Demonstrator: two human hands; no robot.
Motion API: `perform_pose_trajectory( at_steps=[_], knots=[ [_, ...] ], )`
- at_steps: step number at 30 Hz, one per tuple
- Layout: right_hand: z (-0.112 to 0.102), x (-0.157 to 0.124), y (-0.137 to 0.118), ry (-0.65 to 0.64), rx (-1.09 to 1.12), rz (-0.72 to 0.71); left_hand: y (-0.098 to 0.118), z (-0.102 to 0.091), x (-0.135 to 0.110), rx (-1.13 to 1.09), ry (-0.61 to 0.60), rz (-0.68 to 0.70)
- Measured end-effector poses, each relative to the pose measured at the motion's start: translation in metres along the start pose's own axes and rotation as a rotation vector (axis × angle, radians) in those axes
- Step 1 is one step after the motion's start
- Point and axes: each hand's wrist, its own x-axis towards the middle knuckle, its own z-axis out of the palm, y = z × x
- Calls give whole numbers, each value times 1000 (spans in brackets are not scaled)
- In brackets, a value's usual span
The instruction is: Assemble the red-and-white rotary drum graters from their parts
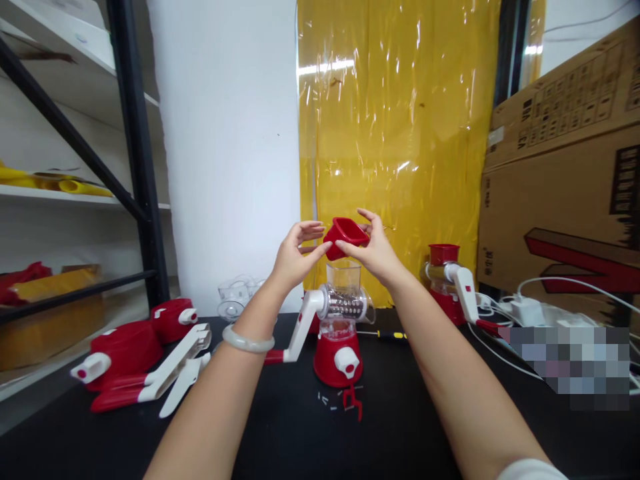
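Between my two hands is a red plastic hopper collar (339,251), tilted, just above the clear chute (344,275) of a rotary grater. My right hand (377,250) grips it from the right, thumb in front and fingers behind. On the left side my left hand (300,253) touches it with the thumb tip; its other fingers point toward the piece. Below stands the grater with a red base (337,363), a metal drum (345,303) and a white crank (307,320). A red clip-like part (353,403) and several small pins (325,400) lie before the base.
To the left lie red grater bases (127,350), white crank handles (175,370) and clear plastic parts (237,293). A screwdriver (390,335) lies behind my right forearm. Another grater (445,287), white cables (505,350) and a large cardboard box (565,167) are on the right.
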Motion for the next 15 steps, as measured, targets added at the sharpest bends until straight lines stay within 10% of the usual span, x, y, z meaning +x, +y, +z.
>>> perform_pose_trajectory(
  at_steps=[15],
  knots=[
    [-12, 3, 21, -211, 261, -35, -10, 6, -4, -84, -250, -128]
  ],
)
